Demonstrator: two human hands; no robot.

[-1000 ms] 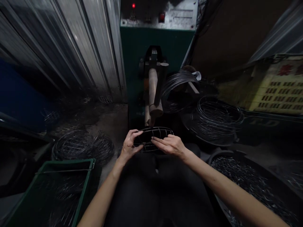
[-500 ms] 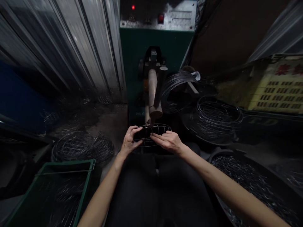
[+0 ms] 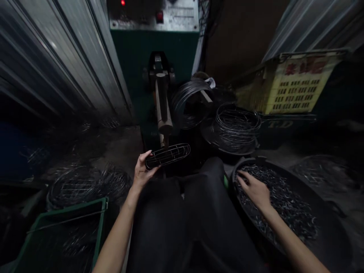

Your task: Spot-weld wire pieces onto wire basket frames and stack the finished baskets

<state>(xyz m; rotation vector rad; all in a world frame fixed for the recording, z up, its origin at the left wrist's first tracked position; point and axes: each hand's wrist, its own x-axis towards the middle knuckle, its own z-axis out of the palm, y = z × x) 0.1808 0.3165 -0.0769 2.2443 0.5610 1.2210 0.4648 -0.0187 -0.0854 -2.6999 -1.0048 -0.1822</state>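
The wire frame (image 3: 170, 154) juts right from my gripping left hand (image 3: 142, 171); my right hand (image 3: 256, 191) (I can't tell its grip) has moved over the tub (image 3: 331, 239).

"T.D" (image 3: 280, 124) on box (image 3: 300, 128); blurred crate characters (image 3: 304, 68)

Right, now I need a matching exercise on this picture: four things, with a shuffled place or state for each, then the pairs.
1. Left hand
2. Right hand
3. Red light
4. Green crate

A. Glowing on the machine's panel
B. In the picture's lower left corner
C. Over the tub of metal pieces
D. Holding the wire frame

Pairs: 1-D, 2-C, 3-A, 4-B
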